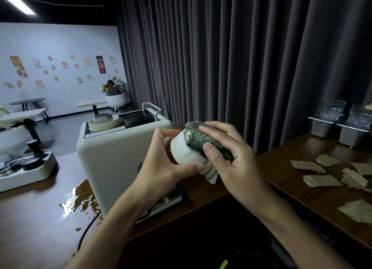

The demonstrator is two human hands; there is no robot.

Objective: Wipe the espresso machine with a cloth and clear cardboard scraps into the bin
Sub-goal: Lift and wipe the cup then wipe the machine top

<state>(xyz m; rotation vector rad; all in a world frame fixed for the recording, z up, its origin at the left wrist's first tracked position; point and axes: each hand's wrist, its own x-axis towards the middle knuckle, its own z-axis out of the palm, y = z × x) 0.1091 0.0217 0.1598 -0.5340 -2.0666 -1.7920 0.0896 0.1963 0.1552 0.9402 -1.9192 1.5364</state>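
Dim room, one ceiling light (18, 3) glowing top left over a pale wall (60, 43) dotted with small posters (100, 64), and a few café tables (28, 101) standing on the grey floor below it. Down on the wooden counter (30, 228), far left, a white tray (30, 176) carries a black tamper (34, 148) and other dark coffee tools. Moving right, a shiny brown puddle (80, 200) spreads across the wood, right up against the base of the cream espresso machine (112, 158). A black cable (88, 228) runs out from under it. On the machine's top sit a shallow bowl (104, 124) with a metal piece inside and a chrome rail (152, 107).

Now the hands, raised in front of the machine. The left hand (161, 168) grips a white cup (183, 152) on its side, thumb underneath, fingers wrapped behind. The right hand (231, 158) clamps a dark knitted cloth (203, 142) against the cup's rim, thumb and fingers curled over it; a pale striped end hangs below.

Behind it all, a heavy grey curtain (241, 57) fills the back. On the right stretch of counter, torn cardboard scraps (322, 180) lie scattered, untouched, well apart from the hands. Beyond them, two cut glasses (332, 109) stand on metal holders (322, 128).
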